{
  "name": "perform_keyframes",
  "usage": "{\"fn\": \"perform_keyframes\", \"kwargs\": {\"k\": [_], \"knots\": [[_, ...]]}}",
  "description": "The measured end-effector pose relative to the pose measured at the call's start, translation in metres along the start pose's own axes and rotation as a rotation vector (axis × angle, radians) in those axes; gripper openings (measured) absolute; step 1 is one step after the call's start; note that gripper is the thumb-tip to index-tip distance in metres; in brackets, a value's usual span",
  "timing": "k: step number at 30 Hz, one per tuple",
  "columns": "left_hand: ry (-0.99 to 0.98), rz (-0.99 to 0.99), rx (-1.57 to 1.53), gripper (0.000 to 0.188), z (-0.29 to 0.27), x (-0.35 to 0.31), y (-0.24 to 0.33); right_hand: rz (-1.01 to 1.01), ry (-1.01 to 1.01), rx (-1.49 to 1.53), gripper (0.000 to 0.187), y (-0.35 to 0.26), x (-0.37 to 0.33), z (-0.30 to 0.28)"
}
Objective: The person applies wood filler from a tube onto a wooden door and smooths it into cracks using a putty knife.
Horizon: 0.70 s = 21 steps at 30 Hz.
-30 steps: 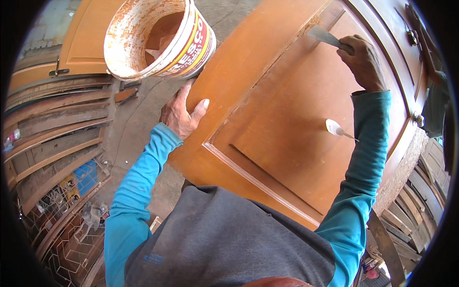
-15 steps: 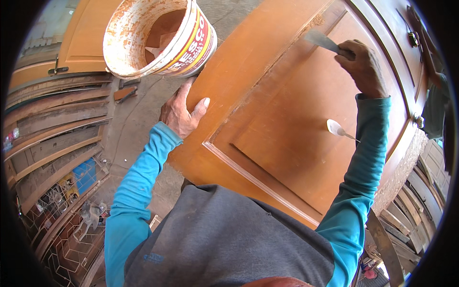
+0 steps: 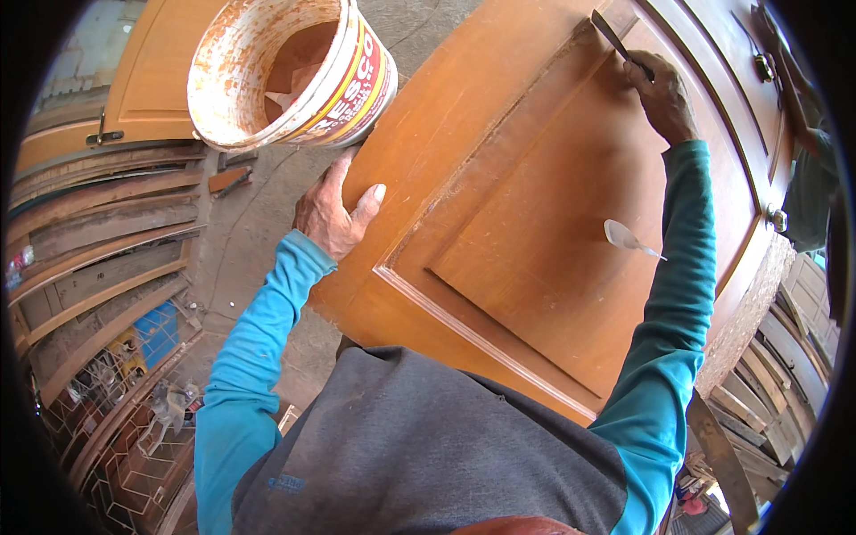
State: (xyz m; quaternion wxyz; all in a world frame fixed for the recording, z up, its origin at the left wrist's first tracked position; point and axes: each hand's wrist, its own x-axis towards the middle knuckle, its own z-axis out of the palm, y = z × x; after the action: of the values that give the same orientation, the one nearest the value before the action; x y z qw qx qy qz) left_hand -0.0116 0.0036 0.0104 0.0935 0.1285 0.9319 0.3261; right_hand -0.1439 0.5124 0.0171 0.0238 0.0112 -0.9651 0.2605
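Here, putty knife (image 3: 610,36) over door (image 3: 535,232), blade pointing up-left, long axis diagonal

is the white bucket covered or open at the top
Open: no lid covers the white bucket, and its orange-stained inner wall shows.

The door (image 3: 526,285) forms the main work surface, spanning the centre to the upper right of the frame. A bottle (image 3: 621,235) rests on its recessed panel, right of centre, nozzle toward the right. Pale streaks (image 3: 486,342) line the recess's lower border. The floor (image 3: 259,223) shows left of centre; an offcut (image 3: 230,178) lies on it, toward the upper left of the frame.
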Motion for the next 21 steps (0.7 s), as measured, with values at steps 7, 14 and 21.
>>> {"fn": "perform_keyframes", "kwargs": {"k": [7,14,21], "knots": [[0.004,-0.006,0.012,0.072,-0.001,-0.003,-0.001,-0.003,-0.086,0.046,0.037,-0.036,-0.025,0.002],[-0.004,-0.014,-0.002,0.072,-0.001,-0.001,-0.002,0.005,-0.011,0.044,0.036,-0.025,-0.016,0.003],[-0.009,-0.027,-0.006,0.071,-0.001,-0.004,-0.001,-0.061,-0.120,0.061,0.032,-0.061,-0.043,0.005]]}}
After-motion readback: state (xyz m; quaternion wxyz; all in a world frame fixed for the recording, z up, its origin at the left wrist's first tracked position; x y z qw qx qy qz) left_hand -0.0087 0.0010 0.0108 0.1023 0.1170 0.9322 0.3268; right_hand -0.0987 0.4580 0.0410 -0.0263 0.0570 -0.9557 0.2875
